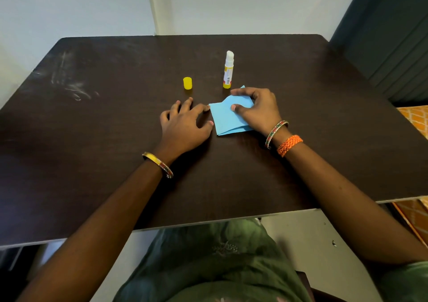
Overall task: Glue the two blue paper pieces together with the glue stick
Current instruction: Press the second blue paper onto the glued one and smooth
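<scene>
Green clothing [208, 267] is seen at the bottom edge, nearest the camera, under the near edge of the dark brown table [92, 162]. Both bare forearms are stretched over the table. A gold bangle [157, 164] is worn on the left wrist; a beaded bangle [275, 133] and an orange braided band [289, 144] are worn on the right wrist.

Two blue paper pieces [228, 122] are laid on the table, stacked one on the other, slightly offset so that a second edge is seen along the near side. The far corner of the stack is partly hidden by the right hand [259, 109]. The right hand is pressed down on the papers, fingers curled over the far edge and thumb set flat on the top sheet; nothing is gripped or lifted by it. The left hand [185, 125] is laid flat on the table just left of the papers, fingers spread apart, with a fingertip touching the papers' left edge; nothing is held.

A glue stick [228, 70] is stood upright just beyond the papers, uncapped, with white glue extended from the top. Its yellow cap [187, 83] is stood apart to the left, near the left hand's fingertips but not touched. Pale scuff marks [69, 86] are seen on the table's far left. A light wall [208, 3] is seen behind the table.
</scene>
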